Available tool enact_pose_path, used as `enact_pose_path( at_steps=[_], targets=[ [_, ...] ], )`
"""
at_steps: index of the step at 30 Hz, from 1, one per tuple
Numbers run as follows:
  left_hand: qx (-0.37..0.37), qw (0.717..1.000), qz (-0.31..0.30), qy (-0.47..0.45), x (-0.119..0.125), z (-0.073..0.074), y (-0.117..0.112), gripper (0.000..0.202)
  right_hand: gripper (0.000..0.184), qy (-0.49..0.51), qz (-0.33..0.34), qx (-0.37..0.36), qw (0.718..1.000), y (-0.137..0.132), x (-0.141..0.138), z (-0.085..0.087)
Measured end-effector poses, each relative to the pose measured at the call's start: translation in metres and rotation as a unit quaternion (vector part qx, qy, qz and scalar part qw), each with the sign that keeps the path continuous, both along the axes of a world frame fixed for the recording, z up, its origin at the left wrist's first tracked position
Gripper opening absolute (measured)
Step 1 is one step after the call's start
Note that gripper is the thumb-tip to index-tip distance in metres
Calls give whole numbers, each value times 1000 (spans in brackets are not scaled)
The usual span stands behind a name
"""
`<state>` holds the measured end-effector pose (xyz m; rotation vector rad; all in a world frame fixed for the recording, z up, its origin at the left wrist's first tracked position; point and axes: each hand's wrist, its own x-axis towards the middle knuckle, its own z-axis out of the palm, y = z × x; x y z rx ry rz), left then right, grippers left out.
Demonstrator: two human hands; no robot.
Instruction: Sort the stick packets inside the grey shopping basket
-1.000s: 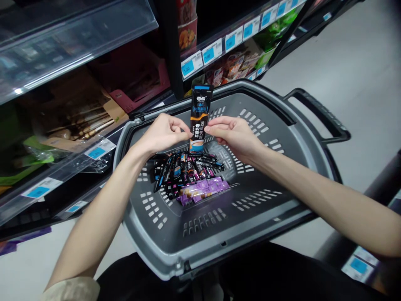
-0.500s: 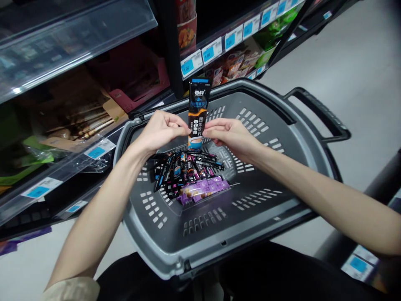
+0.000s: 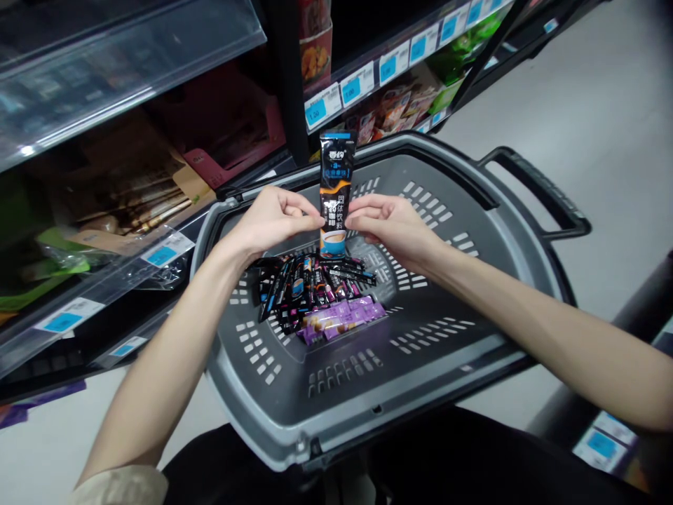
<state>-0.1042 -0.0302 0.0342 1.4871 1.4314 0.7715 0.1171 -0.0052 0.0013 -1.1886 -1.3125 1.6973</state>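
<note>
Between my two hands a black coffee sachet [image 3: 335,186] with a blue top edge and a cup picture stands upright, its printed front towards me. My left hand [image 3: 281,219] pinches its left edge between thumb and fingers. On the opposite edge my right hand [image 3: 386,223] pinches it the same way. Just below, inside the grey shopping basket [image 3: 446,287], lies a fanned heap of black sachets [image 3: 310,280] with blue and pink marks. Several purple sachets [image 3: 341,319] rest at the near side of that heap.
Dark shelves with price tags [image 3: 357,85] run along the far side and the left. A cardboard box [image 3: 179,186] with packets sits on the lower left shelf. The basket's black handle [image 3: 541,193] sticks out to the right over pale floor [image 3: 615,140].
The coffee sachet has shifted slightly right and tipped a little, so more of its cup picture shows. Both hands keep their pinch on it.
</note>
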Motion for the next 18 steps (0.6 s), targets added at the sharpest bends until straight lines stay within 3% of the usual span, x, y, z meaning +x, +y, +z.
enact_pose_path(
  at_steps=[18],
  targets=[
    [19,1000,-17,18,1,-3,0,21,17,1,20,3,1000,-1,-1,-1]
  ],
)
